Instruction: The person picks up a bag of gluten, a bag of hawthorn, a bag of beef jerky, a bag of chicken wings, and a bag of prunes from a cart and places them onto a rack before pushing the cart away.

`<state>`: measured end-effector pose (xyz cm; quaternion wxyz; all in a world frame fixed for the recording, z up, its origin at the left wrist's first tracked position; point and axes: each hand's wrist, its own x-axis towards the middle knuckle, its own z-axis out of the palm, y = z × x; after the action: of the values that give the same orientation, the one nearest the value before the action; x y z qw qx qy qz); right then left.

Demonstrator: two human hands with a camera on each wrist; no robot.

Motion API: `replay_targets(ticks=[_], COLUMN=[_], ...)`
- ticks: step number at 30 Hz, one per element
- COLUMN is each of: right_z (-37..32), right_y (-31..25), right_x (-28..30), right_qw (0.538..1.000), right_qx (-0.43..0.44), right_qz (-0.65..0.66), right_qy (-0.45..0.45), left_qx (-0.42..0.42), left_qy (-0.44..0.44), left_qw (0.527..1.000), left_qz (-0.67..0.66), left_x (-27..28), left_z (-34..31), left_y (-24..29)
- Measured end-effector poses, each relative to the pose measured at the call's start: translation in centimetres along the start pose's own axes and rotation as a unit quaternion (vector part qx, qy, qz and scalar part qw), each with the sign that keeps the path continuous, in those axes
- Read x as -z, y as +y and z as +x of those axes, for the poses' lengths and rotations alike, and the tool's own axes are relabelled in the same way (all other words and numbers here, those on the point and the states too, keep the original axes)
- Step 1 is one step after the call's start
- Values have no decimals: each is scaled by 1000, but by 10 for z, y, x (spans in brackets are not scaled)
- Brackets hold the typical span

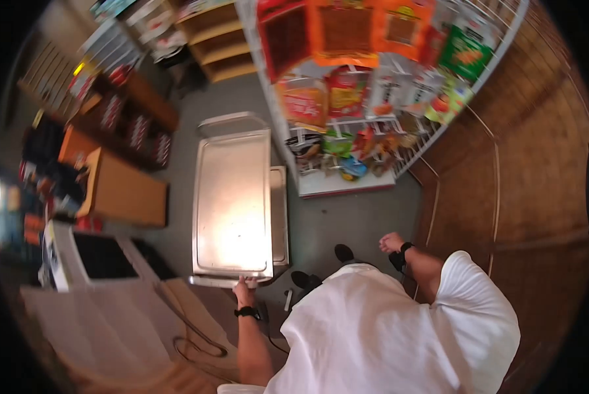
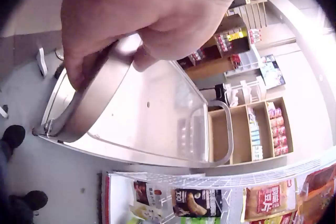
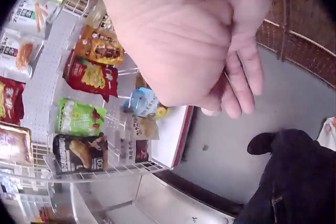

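My left hand (image 1: 244,293) grips the near handle of a metal cart, whose flat top (image 1: 229,190) lies in front of me. In the left wrist view the fingers curl round the wide metal handle (image 2: 97,98), and the cart's bare top stretches away behind it. A second metal tier (image 1: 279,210) shows lower down along the cart's right side. My right hand (image 1: 391,242) hangs at my side with nothing in it. The right wrist view shows its palm (image 3: 184,40) and loosely bent fingers, with the snack rack beyond.
A white wire rack holds snack bags (image 1: 347,92) ahead to the right. Brown woven panels (image 1: 524,171) line the right side. At left stand a wooden cabinet (image 1: 127,190) and a box with a dark panel (image 1: 104,256). A wooden shelf (image 1: 219,39) stands beyond the cart.
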<state>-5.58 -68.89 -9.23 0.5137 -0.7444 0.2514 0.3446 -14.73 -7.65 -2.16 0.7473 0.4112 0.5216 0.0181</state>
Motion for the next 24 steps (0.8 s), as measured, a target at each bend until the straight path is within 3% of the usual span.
replay_targets(ticks=[2, 4, 7, 9, 11, 13, 15, 17, 19, 20, 22, 24], right_z=[-32, -64, -91, -99, -117, -153, -166, -170, -164, -158, -139, -140], right_y=[3, 10, 67, 119, 126, 110, 99, 91, 83, 80, 73, 40], right_x=[-8, -23, -46, -67, -80, -93, -100, -103, -100, -99, -93, -88], right_qw=[999, 983, 996, 992, 987, 984, 981, 978, 935, 936, 981, 987], right_qx=[-24, 26, -19, -42, -64, -102, -120, -137, -72, -73, -108, -94], right_qz=[17, -174, -57, -88, -123, -141, -148, -155, -346, -344, -152, -114], right_qy=[18, 55, 70, 79, 83, 29, 36, 40, -7, -6, 48, 55], left_qx=[-23, -16, -9, 14, 12, 8, -15, -9, -2, -1, -4, -11], left_qy=[33, -29, -64, -93, -99, -104, -77, -107, -155, -157, -123, -122], left_qw=[999, 998, 997, 995, 994, 993, 994, 992, 985, 985, 990, 990], left_qz=[-12, 53, 38, 43, 51, 58, 71, 63, 69, 70, 68, 75], left_x=[-8, -13, -8, -9, -10, -13, -18, -19, -21, -22, -44, -52], left_z=[-1, -24, -20, -22, -18, -15, -13, -5, 11, 16, 7, 24], left_y=[-3, 13, 21, 28, 29, 29, 28, 27, 26, 25, 34, 31])
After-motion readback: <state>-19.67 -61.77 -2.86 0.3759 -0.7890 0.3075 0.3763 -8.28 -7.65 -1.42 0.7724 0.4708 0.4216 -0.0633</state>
